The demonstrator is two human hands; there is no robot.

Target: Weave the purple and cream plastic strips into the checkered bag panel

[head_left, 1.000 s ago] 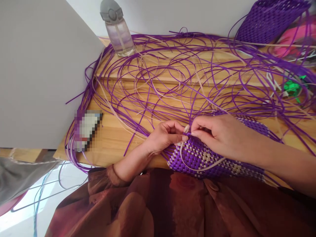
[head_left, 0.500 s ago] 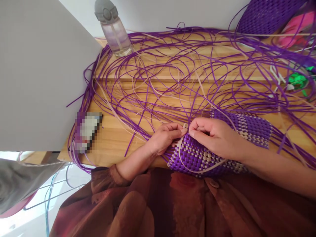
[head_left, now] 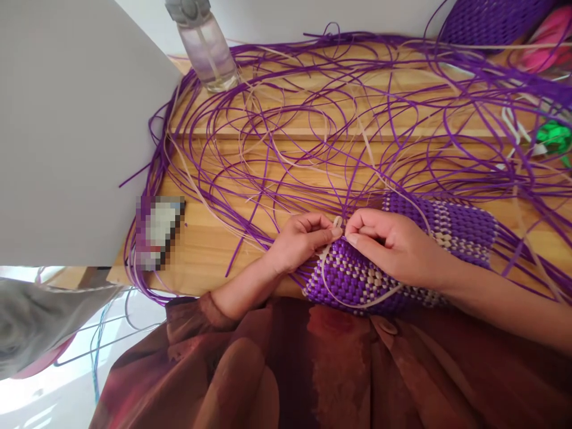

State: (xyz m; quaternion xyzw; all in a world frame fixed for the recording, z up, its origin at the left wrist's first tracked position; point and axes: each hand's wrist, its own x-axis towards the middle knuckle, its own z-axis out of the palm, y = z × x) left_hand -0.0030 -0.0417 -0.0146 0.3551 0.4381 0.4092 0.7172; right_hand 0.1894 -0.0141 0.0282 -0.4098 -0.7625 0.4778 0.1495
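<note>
A woven purple and beige piece (head_left: pixel 346 277) lies at the table's front edge, long loose strands running out from it. At its upper left corner my left hand (head_left: pixel 304 239) pinches a beige strip (head_left: pixel 328 285), which loops down over the weave. My right hand (head_left: pixel 393 243) is closed close beside it, thumb and forefinger pressed together at the same corner. Whatever is between those right fingertips is too small to make out. Behind my right wrist, another part of the weave (head_left: pixel 467 226) shows the same purple and beige pattern.
Loose purple strands (head_left: pixel 286 128) sprawl across the wooden table (head_left: pixel 203 247). A clear bottle with a grey lid (head_left: pixel 208 56) stands at the back left. A blurred phone-like object (head_left: pixel 161 232) lies at left, a grey panel (head_left: pixel 80 131) beyond it. Green pieces (head_left: pixel 554 137) lie at right.
The view has shifted slightly. Both hands stay at the same corner of the weave; their fingertips have barely moved, and the beige loop hangs much as before.
</note>
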